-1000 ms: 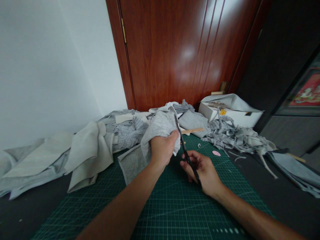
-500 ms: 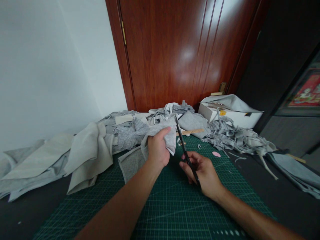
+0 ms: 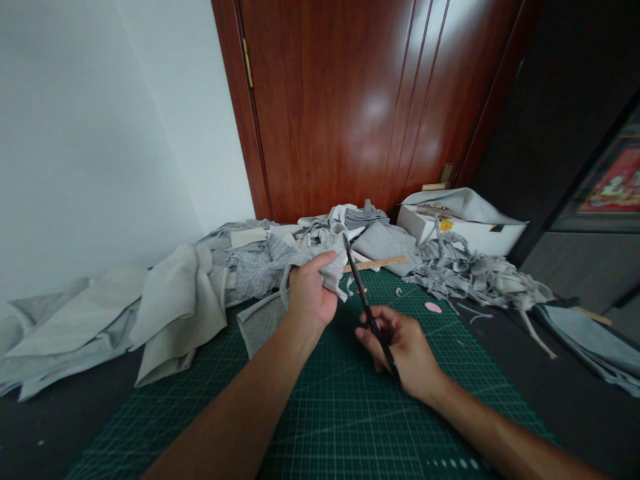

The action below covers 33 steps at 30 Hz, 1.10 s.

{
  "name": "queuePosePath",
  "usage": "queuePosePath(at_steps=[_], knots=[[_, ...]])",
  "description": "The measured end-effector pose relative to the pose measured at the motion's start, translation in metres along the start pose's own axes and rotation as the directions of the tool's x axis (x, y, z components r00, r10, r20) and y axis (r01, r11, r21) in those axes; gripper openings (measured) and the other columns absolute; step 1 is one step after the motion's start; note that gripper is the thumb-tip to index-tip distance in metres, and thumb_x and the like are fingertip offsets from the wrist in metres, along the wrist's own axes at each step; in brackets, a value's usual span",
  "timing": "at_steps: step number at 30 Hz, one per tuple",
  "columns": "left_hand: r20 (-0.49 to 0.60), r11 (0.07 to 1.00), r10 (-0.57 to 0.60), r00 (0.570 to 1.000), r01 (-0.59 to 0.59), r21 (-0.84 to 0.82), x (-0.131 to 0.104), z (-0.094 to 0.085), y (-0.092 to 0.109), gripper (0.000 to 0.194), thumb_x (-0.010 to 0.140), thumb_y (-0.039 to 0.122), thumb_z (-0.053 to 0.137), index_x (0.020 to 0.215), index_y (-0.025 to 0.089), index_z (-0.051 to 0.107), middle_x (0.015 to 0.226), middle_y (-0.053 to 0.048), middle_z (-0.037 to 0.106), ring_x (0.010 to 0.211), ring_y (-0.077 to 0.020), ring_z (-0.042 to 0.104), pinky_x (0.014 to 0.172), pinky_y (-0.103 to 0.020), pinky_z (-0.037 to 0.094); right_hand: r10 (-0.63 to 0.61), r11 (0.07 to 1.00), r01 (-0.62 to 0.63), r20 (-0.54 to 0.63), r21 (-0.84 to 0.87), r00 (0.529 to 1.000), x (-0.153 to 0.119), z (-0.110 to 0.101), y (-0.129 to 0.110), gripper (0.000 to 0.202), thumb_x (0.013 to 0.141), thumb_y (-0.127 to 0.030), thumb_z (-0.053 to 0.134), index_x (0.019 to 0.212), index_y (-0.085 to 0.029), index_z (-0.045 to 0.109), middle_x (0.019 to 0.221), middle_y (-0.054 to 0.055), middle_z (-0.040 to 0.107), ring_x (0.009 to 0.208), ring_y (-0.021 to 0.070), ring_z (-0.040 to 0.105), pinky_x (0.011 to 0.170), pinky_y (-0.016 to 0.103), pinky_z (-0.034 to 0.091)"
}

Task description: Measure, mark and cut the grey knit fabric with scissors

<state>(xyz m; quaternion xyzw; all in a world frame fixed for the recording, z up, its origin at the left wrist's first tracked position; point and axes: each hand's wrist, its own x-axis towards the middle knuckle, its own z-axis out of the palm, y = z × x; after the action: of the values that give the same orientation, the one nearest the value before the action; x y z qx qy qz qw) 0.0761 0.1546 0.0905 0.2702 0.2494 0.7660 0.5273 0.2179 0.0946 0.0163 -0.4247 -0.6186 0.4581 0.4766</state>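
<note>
A soft, crumpled grey knit fabric piece [image 3: 320,267] was bunched in the closed left hand [image 3: 306,297] above the gridded green cutting mat [image 3: 345,413]. The right hand [image 3: 405,350] gripped slim black scissors [image 3: 367,310], blades at the fabric's edge. A white box [image 3: 465,230] held cloth.

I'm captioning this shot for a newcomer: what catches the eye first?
Mid-frame, the left hand bunches grey cloth while the right hand holds black scissors beside it, over a green cutting mat. Behind lie heaps of grey fabric and a glossy red-brown door.
</note>
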Motion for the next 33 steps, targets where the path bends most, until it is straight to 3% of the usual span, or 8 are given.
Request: queuePosePath(at_steps=[7, 13, 18, 21, 25, 33], knots=[[0.038, 0.980, -0.107, 0.993, 0.112, -0.163, -0.002, 0.007, 0.013, 0.035, 0.064, -0.003, 0.070, 0.093, 0.017, 0.071, 0.084, -0.001, 0.077, 0.079, -0.0159, 0.075, 0.081, -0.027, 0.060, -0.016, 1.000, 0.016, 0.043, -0.007, 0.999, -0.002, 0.001, 0.003, 0.035, 0.077, -0.044, 0.081, 0.095, -0.020, 0.062, 0.057, -0.008, 0.055, 0.037, 0.0075, 0.043, 0.036, 0.020, 0.035], [0.070, 0.964, -0.193, 0.979, 0.202, -0.174, 0.001, 0.006, 0.016, 0.018, 0.075, 0.007, 0.075, 0.091, 0.014, 0.073, 0.080, -0.002, 0.075, 0.066, -0.0133, 0.070, 0.070, -0.026, 0.059, -0.034, 0.999, 0.036, 0.077, -0.027, 0.996, -0.005, 0.001, 0.003, 0.029, 0.081, -0.039, 0.078, 0.096, -0.019, 0.062, 0.055, -0.009, 0.053, 0.038, 0.0074, 0.042, 0.037, 0.020, 0.036], [-0.014, 0.981, -0.113, 0.994, 0.109, -0.159, 0.004, 0.003, 0.013, 0.028, 0.068, 0.001, 0.070, 0.094, 0.013, 0.074, 0.091, -0.006, 0.079, 0.084, -0.0196, 0.076, 0.085, -0.032, 0.061, -0.060, 0.996, 0.067, 0.098, -0.066, 0.993, -0.005, 0.000, 0.003, 0.026, 0.084, -0.039, 0.074, 0.095, -0.019, 0.062, 0.056, -0.008, 0.054, 0.039, 0.0074, 0.042, 0.038, 0.020, 0.034], [-0.008, 0.995, -0.004, 1.000, 0.003, -0.103, 0.003, 0.004, 0.011, 0.042, 0.061, -0.001, 0.069, 0.098, 0.018, 0.075, 0.099, -0.005, 0.081, 0.106, -0.0259, 0.076, 0.098, -0.039, 0.058, -0.072, 0.992, 0.083, 0.106, -0.095, 0.992, -0.005, 0.000, 0.004, 0.026, 0.086, -0.040, 0.073, 0.096, -0.018, 0.062, 0.057, -0.007, 0.056, 0.040, 0.0078, 0.043, 0.038, 0.020, 0.034], [0.039, 0.991, 0.130, 0.991, -0.131, 0.015, 0.001, 0.004, 0.010, 0.048, 0.057, 0.001, 0.070, 0.100, 0.022, 0.076, 0.105, -0.003, 0.081, 0.122, -0.0274, 0.069, 0.109, -0.042, 0.052, -0.070, 0.992, 0.080, 0.111, -0.095, 0.991, -0.006, 0.001, 0.003, 0.026, 0.086, -0.039, 0.072, 0.096, -0.018, 0.062, 0.056, -0.007, 0.055, 0.040, 0.0077, 0.043, 0.039, 0.020, 0.033], [0.016, 0.941, 0.236, 0.972, -0.233, 0.247, 0.008, -0.003, 0.008, 0.054, 0.057, 0.005, 0.070, 0.107, 0.023, 0.076, 0.108, -0.002, 0.081, 0.123, -0.0255, 0.068, 0.119, -0.043, 0.041, -0.017, 0.997, 0.027, 0.146, -0.069, 0.989, -0.004, 0.000, 0.007, 0.026, 0.082, -0.034, 0.077, 0.095, -0.018, 0.062, 0.056, -0.008, 0.055, 0.038, 0.0066, 0.042, 0.037, 0.019, 0.032]])
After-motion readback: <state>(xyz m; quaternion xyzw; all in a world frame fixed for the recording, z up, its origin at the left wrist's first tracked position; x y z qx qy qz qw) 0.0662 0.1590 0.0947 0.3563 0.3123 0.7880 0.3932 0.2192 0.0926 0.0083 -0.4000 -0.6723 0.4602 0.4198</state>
